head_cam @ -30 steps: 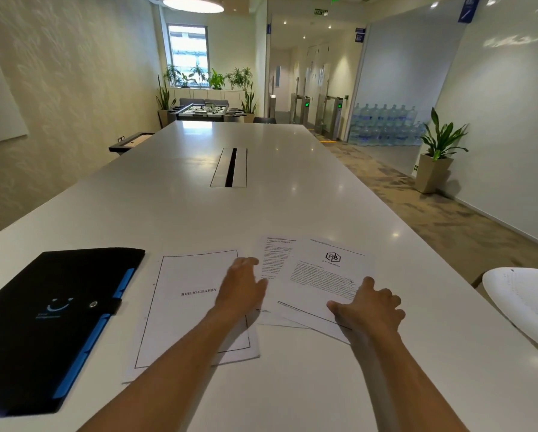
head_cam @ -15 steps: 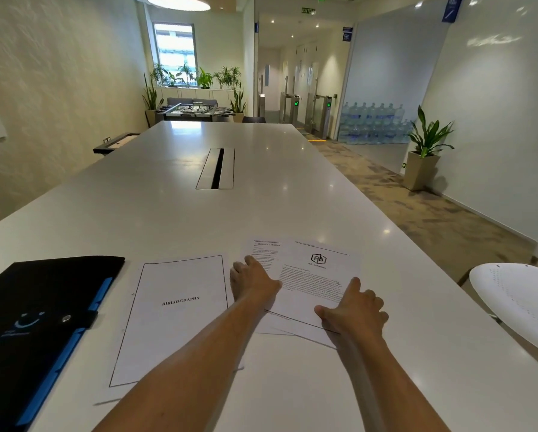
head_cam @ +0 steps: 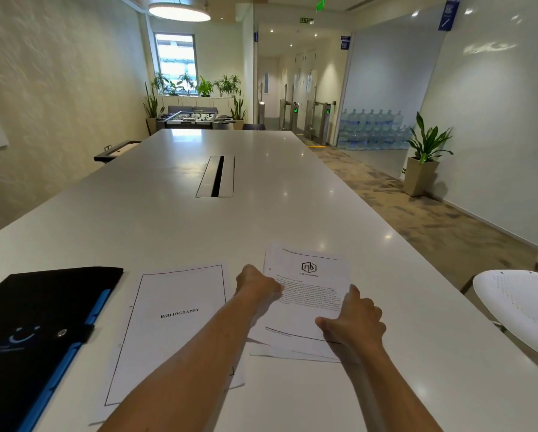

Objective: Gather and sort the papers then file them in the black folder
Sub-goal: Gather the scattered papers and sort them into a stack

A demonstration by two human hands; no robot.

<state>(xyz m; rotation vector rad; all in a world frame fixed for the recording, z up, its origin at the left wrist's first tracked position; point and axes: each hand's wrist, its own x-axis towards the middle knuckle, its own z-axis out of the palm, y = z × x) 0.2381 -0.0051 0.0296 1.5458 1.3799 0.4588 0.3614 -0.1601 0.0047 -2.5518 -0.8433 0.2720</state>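
A black folder (head_cam: 40, 310) with a blue edge lies closed at the near left of the white table (head_cam: 199, 226). To its right lies a sheet headed BIBLIOGRAPHY (head_cam: 174, 325). Further right is a small stack of printed papers (head_cam: 308, 294), the top one bearing a logo. My left hand (head_cam: 255, 285) grips the stack's left edge. My right hand (head_cam: 353, 322) holds its lower right side, thumb on the top sheet. Lower sheets stick out beneath the stack's near edge.
A cable slot (head_cam: 216, 176) is set in the middle of the table. A white chair (head_cam: 520, 307) stands off the table's right edge. A potted plant (head_cam: 423, 157) and stacked water bottles (head_cam: 370, 129) are beyond on the right.
Both hands have pushed the spread sheets on the right together into a squarer stack. My left hand has shifted from the bibliography sheet's edge to the stack's left edge.
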